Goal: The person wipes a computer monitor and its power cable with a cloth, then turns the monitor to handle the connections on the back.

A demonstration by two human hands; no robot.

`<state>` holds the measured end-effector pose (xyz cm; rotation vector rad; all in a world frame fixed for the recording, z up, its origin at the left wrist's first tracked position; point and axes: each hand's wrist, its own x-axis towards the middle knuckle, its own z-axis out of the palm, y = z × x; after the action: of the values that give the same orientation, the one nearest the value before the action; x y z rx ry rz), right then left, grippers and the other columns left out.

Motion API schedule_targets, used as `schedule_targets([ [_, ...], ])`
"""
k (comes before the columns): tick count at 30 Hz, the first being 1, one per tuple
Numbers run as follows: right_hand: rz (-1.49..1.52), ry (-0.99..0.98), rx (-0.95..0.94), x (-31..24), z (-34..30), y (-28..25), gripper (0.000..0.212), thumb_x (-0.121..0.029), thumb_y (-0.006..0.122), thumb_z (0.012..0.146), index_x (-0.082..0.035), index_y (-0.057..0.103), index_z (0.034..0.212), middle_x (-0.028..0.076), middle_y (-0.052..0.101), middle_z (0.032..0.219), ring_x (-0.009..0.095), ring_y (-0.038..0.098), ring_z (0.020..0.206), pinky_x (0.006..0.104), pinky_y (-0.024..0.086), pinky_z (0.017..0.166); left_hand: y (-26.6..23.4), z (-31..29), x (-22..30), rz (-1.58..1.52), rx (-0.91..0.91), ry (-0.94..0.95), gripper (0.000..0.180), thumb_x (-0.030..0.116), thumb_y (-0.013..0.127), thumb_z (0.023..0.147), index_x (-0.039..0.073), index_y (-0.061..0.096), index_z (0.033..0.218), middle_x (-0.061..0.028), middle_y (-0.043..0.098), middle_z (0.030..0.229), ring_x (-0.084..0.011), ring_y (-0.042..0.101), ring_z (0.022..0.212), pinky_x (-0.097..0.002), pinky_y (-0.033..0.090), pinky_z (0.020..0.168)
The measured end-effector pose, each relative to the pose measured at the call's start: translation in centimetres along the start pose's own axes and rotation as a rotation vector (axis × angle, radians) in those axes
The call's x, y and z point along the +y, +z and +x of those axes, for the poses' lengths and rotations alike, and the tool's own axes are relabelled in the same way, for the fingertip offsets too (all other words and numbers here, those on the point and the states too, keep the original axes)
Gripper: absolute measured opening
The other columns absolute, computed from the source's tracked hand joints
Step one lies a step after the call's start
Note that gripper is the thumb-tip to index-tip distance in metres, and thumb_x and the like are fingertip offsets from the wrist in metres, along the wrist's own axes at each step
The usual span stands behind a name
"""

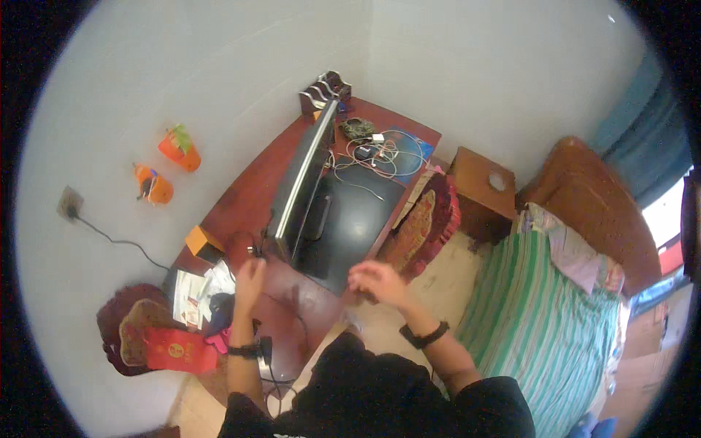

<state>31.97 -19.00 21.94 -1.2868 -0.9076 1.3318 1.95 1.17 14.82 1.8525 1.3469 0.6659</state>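
Observation:
My left hand (251,281) is over the front left of the reddish-brown desk (244,193), behind the monitor. Its fingers are pinched together beside a dark cable (237,237); what they hold, if anything, is too small to make out. My right hand (381,283) hovers past the desk's front edge, near the black desk mat (350,226). Its fingers are loosely bent and a little apart, with a dark patch below them that I cannot identify. Between the hands and farther back stands a flat monitor (307,182), seen almost edge-on.
Tangled white cables (383,152) and a camouflage-patterned item (356,129) lie at the desk's far end. Papers (191,292) and an orange-black box (204,244) are at left. A cushioned chair (427,226), wooden cabinet (482,193) and green-striped bed (540,306) stand at right.

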Motion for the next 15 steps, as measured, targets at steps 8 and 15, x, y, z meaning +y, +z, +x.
schedule_targets([
  [8,0.147,0.016,0.166,-8.8,15.3,-4.3,0.044,-0.032,0.058,0.092,-0.003,0.049,0.123,0.014,0.06,0.116,0.026,0.06,0.103,0.0381,0.049,0.084,1.1,13.4,8.0,-0.601,-0.063,0.318,0.065,0.028,0.058,0.092,0.005,0.028,0.146,-0.0139,0.033,0.147,-0.0272,0.036,0.133,-0.0369,0.031,0.108],
  [15,0.244,0.162,0.196,-10.8,22.7,-5.2,0.078,-0.056,0.058,0.085,-0.006,0.032,0.139,0.02,0.032,0.142,0.04,0.045,0.119,0.0564,0.042,0.095,3.6,14.2,10.2,-0.527,-0.331,0.506,0.075,0.015,0.068,0.077,0.009,0.035,0.144,-0.0153,0.031,0.146,-0.028,0.03,0.137,-0.037,0.022,0.112],
])
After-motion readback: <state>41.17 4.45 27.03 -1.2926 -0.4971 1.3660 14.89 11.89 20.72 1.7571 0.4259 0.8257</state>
